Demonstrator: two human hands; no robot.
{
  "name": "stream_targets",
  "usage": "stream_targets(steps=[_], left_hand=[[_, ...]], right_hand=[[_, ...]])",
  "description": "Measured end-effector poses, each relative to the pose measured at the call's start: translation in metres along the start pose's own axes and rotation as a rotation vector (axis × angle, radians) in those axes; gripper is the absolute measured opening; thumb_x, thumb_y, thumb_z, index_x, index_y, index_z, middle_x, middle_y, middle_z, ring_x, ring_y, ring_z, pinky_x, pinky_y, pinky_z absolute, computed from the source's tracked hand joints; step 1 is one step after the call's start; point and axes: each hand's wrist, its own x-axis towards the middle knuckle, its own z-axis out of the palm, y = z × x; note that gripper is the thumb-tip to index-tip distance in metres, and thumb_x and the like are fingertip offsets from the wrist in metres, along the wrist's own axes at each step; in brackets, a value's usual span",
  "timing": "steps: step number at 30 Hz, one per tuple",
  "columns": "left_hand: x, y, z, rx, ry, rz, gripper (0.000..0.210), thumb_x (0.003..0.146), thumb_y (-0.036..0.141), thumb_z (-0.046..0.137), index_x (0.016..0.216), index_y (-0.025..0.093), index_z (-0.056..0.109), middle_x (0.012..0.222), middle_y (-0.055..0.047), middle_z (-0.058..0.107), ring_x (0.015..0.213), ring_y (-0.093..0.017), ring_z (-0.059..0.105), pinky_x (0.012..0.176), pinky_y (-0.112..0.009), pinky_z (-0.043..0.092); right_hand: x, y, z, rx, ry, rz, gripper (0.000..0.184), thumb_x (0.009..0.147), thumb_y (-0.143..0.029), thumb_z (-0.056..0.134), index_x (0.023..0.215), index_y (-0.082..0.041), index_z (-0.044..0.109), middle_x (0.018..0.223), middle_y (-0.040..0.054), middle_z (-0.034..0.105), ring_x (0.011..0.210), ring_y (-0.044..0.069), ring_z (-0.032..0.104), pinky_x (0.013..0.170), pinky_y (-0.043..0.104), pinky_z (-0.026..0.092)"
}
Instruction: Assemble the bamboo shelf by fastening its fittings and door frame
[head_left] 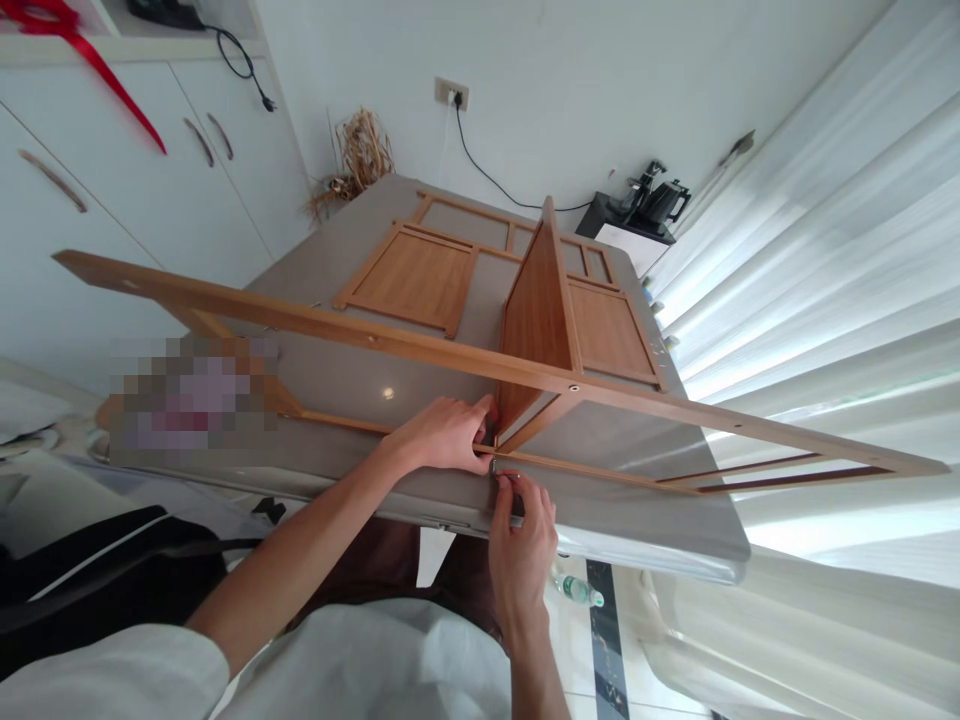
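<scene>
A wooden frame [322, 318] stands on its edge along the near side of the grey table, with an upright wooden panel [536, 300] meeting it at a right angle. My left hand [450, 435] is closed around the lower rail where the panel's bottom corner joins it. Just below that joint, my right hand [525, 515] pinches a thin, bent metal piece that looks like a hex key [495, 466]. Its tip is at the rail's outer side; whether it sits in a bolt is too small to tell.
On the grey table [337, 460] lie another wooden panel [412, 275] and a flat wooden frame [611, 330]. Small hardware pieces [664, 345] rest near its right edge. White cabinets [135, 150] stand left, curtains [825, 250] hang right. A plastic bottle [577, 589] lies on the floor.
</scene>
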Motion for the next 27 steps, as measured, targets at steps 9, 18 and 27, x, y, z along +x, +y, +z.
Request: stream_targets(steps=[9,18,27], left_hand=[[0.0004,-0.0007,0.0006,-0.005,-0.010,0.001,0.038,0.073,0.047,0.069,0.093,0.025,0.045,0.081,0.005,0.073,0.071,-0.022,0.071,0.061,-0.034,0.040],[0.0001,-0.0028,0.0026,-0.008,0.010,0.013,0.041,0.073,0.051,0.069,0.094,0.025,0.045,0.080,0.005,0.073,0.069,-0.022,0.070,0.059,-0.034,0.039],[-0.0007,-0.0025,0.0006,-0.015,-0.011,0.027,0.040,0.074,0.047,0.070,0.099,0.026,0.047,0.081,0.006,0.072,0.070,-0.021,0.070,0.059,-0.033,0.039]], right_hand=[[0.0035,0.0007,-0.0021,-0.065,0.003,-0.149,0.017,0.103,-0.028,0.052,0.109,-0.022,0.067,0.102,0.0045,0.073,0.098,0.018,0.064,0.089,0.032,0.045],[0.0071,-0.0004,-0.0044,-0.140,-0.002,-0.280,0.017,0.102,-0.021,0.052,0.113,-0.020,0.065,0.100,0.0047,0.073,0.098,0.017,0.063,0.089,0.032,0.043],[0.0080,-0.0041,-0.0060,-0.155,-0.002,-0.308,0.016,0.101,-0.020,0.053,0.111,-0.019,0.066,0.100,0.0058,0.074,0.097,0.019,0.064,0.088,0.032,0.043]])
